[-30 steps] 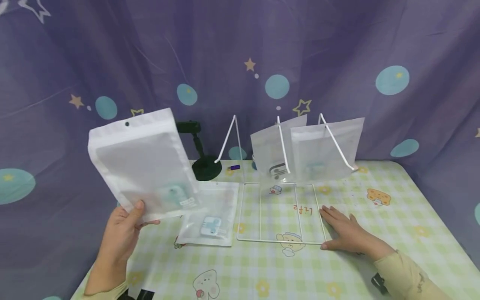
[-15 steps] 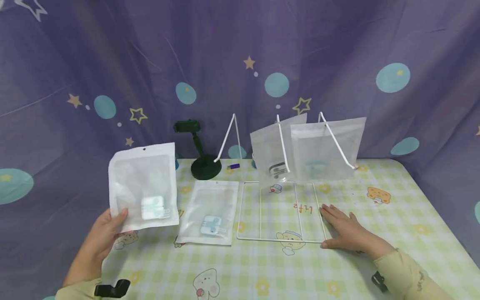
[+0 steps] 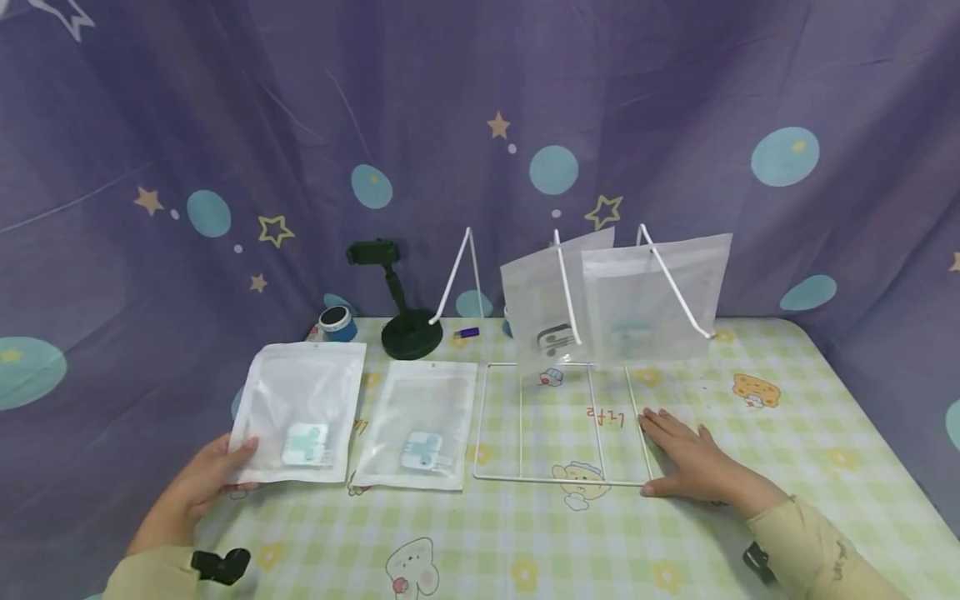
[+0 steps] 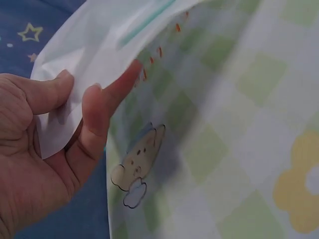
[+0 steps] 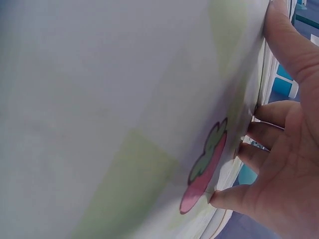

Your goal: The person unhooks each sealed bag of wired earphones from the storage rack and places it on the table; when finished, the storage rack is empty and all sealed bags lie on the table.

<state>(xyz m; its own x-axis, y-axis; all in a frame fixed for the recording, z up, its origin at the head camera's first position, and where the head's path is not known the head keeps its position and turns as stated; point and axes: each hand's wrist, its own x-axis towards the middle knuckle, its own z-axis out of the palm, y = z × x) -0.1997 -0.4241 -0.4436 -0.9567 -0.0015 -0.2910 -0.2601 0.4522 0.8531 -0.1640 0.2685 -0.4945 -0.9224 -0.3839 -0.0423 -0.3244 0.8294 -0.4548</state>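
Note:
My left hand (image 3: pixel 206 479) pinches the lower left corner of a white zip bag (image 3: pixel 300 383) between thumb and fingers, at the table's left side. Through its clear front shows a small white and teal item, perhaps earphones. In the left wrist view the bag's edge (image 4: pixel 94 55) bends up from the cloth. Just right of it lies a second such bag (image 3: pixel 420 408). A white wire rack (image 3: pixel 562 481) stands at the middle, with two more bags (image 3: pixel 652 292) hanging from its prongs. My right hand (image 3: pixel 690 458) rests with extended fingers on the table beside the rack's right base.
A dark green phone stand (image 3: pixel 408 333) stands at the back, with a small blue jar (image 3: pixel 337 323) to its left and a purple USB stick (image 3: pixel 467 332) to its right. A green checked cloth (image 3: pixel 600 550) covers the table. Behind hangs a purple curtain (image 3: pixel 450 83).
My left hand has lowered the bag from the air to the tabletop, left of the other bag. The jar behind it has come into view. My right hand has stayed in place.

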